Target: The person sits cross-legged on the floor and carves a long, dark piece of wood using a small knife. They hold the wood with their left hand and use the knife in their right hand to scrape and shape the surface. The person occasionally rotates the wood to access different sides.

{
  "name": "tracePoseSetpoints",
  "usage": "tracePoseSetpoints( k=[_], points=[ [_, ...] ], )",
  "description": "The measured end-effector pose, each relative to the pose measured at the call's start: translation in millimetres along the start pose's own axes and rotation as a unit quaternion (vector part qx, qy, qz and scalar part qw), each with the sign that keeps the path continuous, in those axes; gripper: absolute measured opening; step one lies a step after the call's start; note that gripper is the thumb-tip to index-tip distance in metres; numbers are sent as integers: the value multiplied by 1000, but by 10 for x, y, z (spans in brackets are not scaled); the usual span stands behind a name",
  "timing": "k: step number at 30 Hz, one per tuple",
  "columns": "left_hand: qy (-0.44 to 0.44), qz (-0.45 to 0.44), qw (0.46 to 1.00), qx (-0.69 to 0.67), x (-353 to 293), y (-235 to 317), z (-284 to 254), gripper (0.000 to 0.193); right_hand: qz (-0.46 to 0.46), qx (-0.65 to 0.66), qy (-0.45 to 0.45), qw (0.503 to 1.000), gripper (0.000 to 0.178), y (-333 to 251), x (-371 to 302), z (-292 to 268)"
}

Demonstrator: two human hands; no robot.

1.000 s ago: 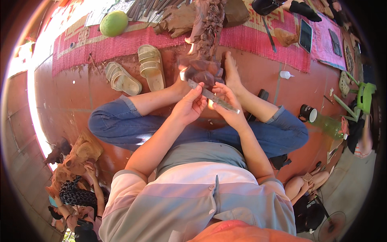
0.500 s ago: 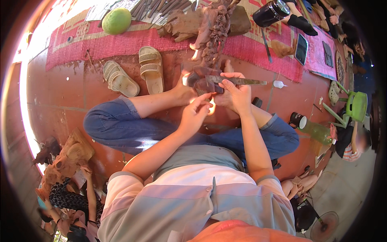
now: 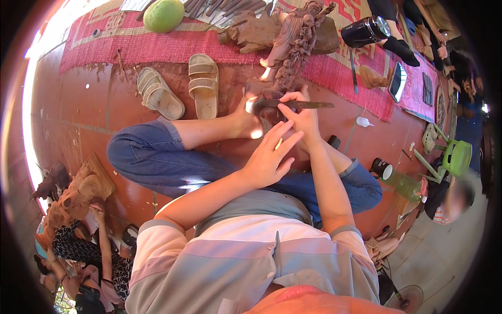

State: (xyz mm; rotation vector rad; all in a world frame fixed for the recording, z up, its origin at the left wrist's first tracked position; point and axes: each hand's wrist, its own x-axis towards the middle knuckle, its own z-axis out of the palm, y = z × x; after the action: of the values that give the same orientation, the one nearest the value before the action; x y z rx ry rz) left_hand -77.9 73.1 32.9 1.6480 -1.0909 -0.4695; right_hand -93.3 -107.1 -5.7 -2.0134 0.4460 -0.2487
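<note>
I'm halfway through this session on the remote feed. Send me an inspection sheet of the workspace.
Surface: red tiled floor; pink-red woven mat.
Work things: carved wooden statue; narrow flat tool, one end over the statue's base.
Clutter: sandals, green fruit, dark thermos, phone, mug.
Hands: left hand open, fingers spread; right hand closed on the tool.
Cables: nothing seen.
Surroundings: green stool; co-worker's hand at another wooden carving.

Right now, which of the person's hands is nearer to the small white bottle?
Right. The right hand, holding the long flat tool, is to the left of the small white bottle; the left hand is farther left and closer to the body.
</note>
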Motion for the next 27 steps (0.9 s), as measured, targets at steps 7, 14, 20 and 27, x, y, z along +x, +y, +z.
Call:
tracePoseSetpoints(
  k=[7, 14, 20, 27],
  points=[
    [2, -15, 999, 46, -66, 74, 12, 91, -82, -222, -87, 968, 8, -260, 28, 87],
    [-13, -57, 994, -91, 260, -16, 98, 96, 20, 35, 9, 999, 5, 110, 76, 81],
    [8, -46, 999, -13, 104, 16, 2, 92, -163, -229, -96, 955, 11, -213, 38, 68],
    [41, -47, 998, -24, 71, 25, -20, 91, -168, -310, -66, 934, 9, -90, 51, 152]
  ],
)
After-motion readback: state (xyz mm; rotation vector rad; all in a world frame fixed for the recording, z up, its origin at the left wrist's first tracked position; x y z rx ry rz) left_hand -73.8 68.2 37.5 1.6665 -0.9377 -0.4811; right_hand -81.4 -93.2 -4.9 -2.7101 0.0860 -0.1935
